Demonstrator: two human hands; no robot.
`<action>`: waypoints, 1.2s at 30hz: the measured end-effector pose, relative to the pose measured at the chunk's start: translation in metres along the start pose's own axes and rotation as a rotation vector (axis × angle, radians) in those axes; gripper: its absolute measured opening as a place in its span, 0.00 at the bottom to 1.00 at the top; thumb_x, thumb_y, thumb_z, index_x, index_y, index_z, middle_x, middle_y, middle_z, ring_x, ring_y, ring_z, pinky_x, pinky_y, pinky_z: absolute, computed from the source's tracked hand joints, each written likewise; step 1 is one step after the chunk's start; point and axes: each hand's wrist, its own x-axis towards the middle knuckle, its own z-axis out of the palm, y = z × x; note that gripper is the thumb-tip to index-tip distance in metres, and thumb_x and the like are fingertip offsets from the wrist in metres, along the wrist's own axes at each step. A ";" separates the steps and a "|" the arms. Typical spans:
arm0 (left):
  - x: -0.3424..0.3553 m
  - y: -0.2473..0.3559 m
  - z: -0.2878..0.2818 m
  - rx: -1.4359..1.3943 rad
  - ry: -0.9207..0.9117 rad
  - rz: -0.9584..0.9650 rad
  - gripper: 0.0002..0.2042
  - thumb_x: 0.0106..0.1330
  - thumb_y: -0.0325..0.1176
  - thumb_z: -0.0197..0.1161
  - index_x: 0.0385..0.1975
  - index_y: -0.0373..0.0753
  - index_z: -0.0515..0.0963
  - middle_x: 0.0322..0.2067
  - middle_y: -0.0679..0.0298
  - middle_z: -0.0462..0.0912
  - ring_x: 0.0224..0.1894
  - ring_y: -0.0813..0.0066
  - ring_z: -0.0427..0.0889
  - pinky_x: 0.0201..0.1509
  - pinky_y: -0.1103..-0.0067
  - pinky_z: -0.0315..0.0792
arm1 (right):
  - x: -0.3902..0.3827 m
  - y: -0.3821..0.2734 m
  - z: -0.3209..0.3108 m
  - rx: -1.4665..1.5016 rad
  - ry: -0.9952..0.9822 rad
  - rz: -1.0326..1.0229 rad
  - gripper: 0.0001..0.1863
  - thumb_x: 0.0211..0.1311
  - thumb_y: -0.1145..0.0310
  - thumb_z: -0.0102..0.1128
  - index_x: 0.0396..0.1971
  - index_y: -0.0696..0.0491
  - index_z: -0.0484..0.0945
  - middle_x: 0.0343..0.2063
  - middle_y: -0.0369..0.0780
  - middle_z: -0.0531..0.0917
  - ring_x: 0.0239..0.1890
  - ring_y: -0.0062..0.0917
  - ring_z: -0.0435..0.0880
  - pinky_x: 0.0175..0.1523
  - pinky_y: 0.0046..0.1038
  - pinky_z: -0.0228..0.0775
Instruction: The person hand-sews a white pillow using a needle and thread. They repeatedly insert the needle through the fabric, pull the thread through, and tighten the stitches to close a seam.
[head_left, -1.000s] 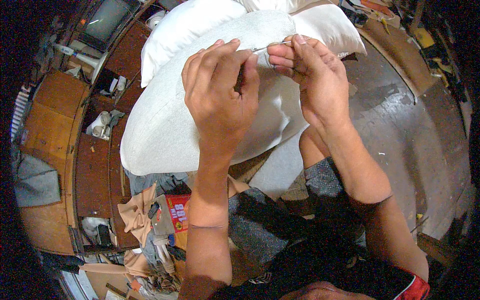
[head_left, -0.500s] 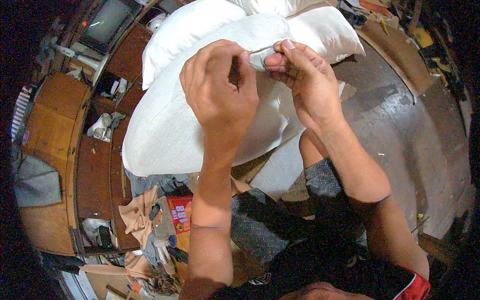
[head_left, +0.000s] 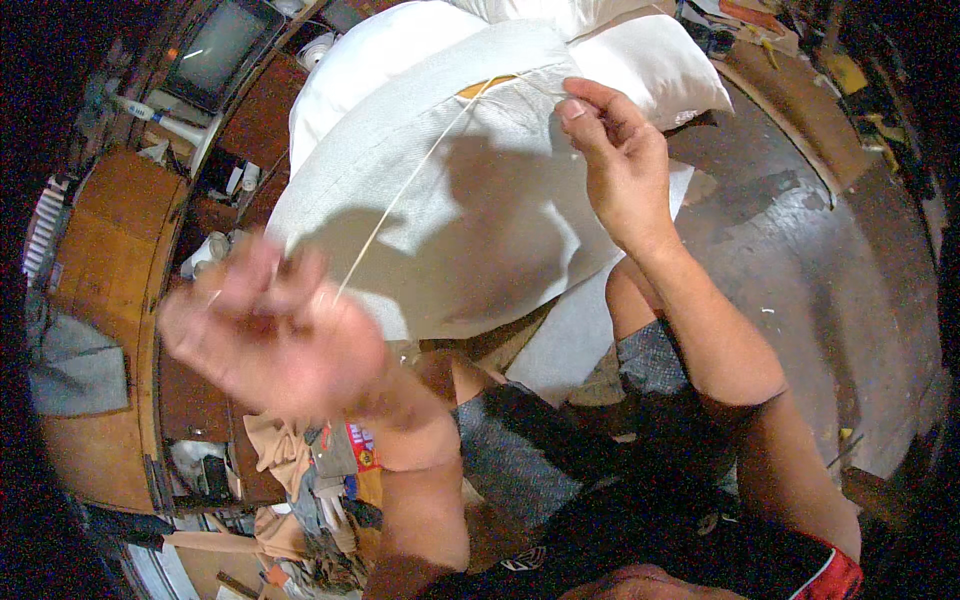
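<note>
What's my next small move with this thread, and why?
I'd probably tension the thread gently with the left hand while the right hand steadies the pale cover beside the gap. The thread runs nearly straight from the gap to that blurred hand, and orange material shows inside, so the edges look open.

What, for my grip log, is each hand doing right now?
Left hand: too blurred to tell; taut thread runs to it.
Right hand: closed, seemingly pinching the pale cover.
</note>
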 end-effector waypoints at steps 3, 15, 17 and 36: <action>0.013 0.065 -0.027 -0.742 -0.380 -0.352 0.07 0.75 0.30 0.60 0.46 0.37 0.71 0.32 0.63 0.80 0.30 0.72 0.85 0.18 0.85 0.67 | 0.000 0.001 0.002 -0.075 -0.004 -0.099 0.20 0.72 0.62 0.63 0.55 0.61 0.81 0.40 0.41 0.87 0.44 0.23 0.84 0.50 0.26 0.75; -0.075 0.056 -0.003 -1.103 -0.844 -1.290 0.07 0.76 0.35 0.62 0.43 0.39 0.73 0.28 0.67 0.80 0.29 0.77 0.81 0.28 0.80 0.71 | -0.008 0.001 0.008 -0.207 -0.037 -0.316 0.13 0.76 0.64 0.61 0.43 0.59 0.85 0.46 0.41 0.85 0.54 0.26 0.80 0.60 0.28 0.70; -0.108 0.054 0.003 -1.064 -0.855 -1.506 0.08 0.76 0.35 0.62 0.43 0.39 0.74 0.27 0.68 0.79 0.29 0.78 0.81 0.30 0.80 0.71 | -0.009 -0.002 0.003 -0.221 -0.071 -0.381 0.10 0.73 0.66 0.64 0.41 0.58 0.85 0.48 0.42 0.84 0.57 0.29 0.79 0.60 0.30 0.71; -0.062 -0.045 -0.015 0.213 -0.270 -0.546 0.08 0.81 0.35 0.54 0.47 0.38 0.68 0.29 0.55 0.83 0.29 0.68 0.84 0.31 0.75 0.78 | -0.063 -0.062 -0.012 -0.500 -0.576 -0.472 0.13 0.50 0.74 0.72 0.35 0.52 0.78 0.45 0.42 0.79 0.53 0.43 0.76 0.58 0.43 0.68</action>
